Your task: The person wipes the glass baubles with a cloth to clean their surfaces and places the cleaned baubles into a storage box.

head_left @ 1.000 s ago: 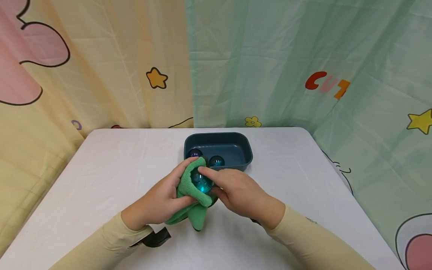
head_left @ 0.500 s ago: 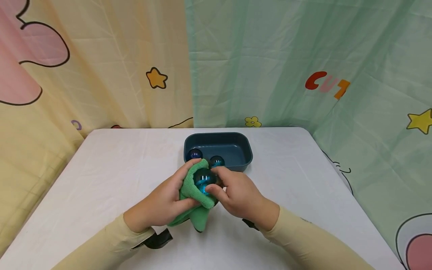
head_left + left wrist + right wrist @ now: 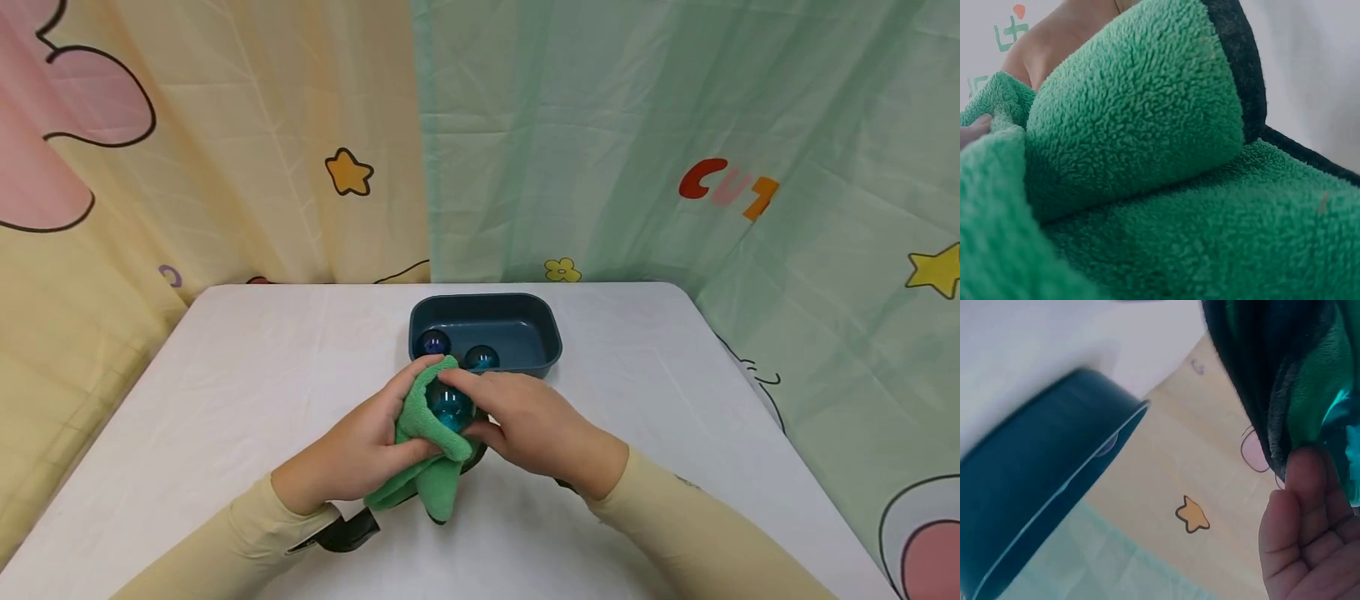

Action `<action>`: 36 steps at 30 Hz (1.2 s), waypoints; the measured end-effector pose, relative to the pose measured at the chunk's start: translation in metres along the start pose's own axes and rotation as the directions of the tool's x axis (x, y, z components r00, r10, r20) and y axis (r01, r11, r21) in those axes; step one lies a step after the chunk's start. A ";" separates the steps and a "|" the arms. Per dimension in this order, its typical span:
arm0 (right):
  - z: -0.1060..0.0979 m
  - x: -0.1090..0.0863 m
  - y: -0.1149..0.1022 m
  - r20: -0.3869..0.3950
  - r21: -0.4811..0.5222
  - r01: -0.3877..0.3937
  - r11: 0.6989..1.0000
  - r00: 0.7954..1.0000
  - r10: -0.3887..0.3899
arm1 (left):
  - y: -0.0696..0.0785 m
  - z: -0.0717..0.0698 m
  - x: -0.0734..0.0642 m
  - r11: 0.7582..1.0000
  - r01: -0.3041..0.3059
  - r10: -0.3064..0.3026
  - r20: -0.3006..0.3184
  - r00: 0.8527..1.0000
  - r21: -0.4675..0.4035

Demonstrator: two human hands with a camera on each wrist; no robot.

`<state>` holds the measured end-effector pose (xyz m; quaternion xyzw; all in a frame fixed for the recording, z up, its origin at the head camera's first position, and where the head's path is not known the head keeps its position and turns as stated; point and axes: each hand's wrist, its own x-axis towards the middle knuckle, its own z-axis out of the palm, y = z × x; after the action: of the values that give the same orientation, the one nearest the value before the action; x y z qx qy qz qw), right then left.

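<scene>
A green plush towel [image 3: 437, 492] with dark edging is wrapped around a clear teal ball [image 3: 452, 407] in the head view. My left hand [image 3: 348, 454] grips the towel from the left, cupping it about the ball. From the right, my right hand [image 3: 536, 425] pinches the ball, index finger over its top and thumb at its lower side. Thick folds of the towel [image 3: 1135, 106] fill the left wrist view. In the right wrist view, fingers of the right hand [image 3: 1310, 531] touch the towel and a glimpse of the teal ball [image 3: 1352, 456].
Just beyond the hands stands a dark blue rectangular basin [image 3: 525, 321]. Inside it lie a purple-blue ball [image 3: 434, 342] and another teal ball [image 3: 482, 357]. A white cloth covers the table [image 3: 285, 350]. Printed curtains [image 3: 600, 125] hang behind and at the sides.
The right hand shifted its fingers on the ball, thumb coming over its front half a second ago and now back at the lower side. Towel and left hand moved only slightly.
</scene>
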<state>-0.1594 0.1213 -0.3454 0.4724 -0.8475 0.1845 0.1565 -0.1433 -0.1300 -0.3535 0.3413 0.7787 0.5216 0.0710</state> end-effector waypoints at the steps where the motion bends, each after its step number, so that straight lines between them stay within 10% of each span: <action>1: -0.001 0.001 0.000 0.029 0.052 -0.031 0.998 0.999 0.029 | 0.000 0.000 0.000 1.000 0.001 -0.001 -0.003 1.000 0.013; 9: 0.000 0.004 0.004 0.050 0.474 -0.169 0.864 0.985 0.165 | 0.002 -0.007 -0.004 0.999 0.007 -0.005 -0.034 0.999 0.049; 15: 0.003 0.004 0.007 0.002 0.597 -0.173 0.784 0.977 0.214 | 0.002 -0.009 -0.006 0.999 0.008 -0.006 -0.047 0.999 0.048; 23: -0.009 0.001 0.028 -0.002 0.517 -0.270 0.812 0.949 0.317 | 0.007 -0.032 -0.018 0.981 0.080 -0.065 -0.086 0.994 0.178; 31: -0.031 0.005 0.078 0.106 0.242 -0.436 0.867 0.900 0.423 | 0.012 -0.082 -0.044 0.837 0.192 -0.133 -0.151 0.980 0.513; 36: -0.039 0.013 0.107 0.241 0.032 -0.515 0.857 0.836 0.493 | 0.000 -0.105 -0.047 0.724 0.287 -0.241 -0.160 0.957 0.627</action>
<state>-0.2545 0.1818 -0.3234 0.2571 -0.9442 0.2051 -0.0172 -0.1567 -0.2381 -0.3183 0.2128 0.9524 0.2184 -0.0033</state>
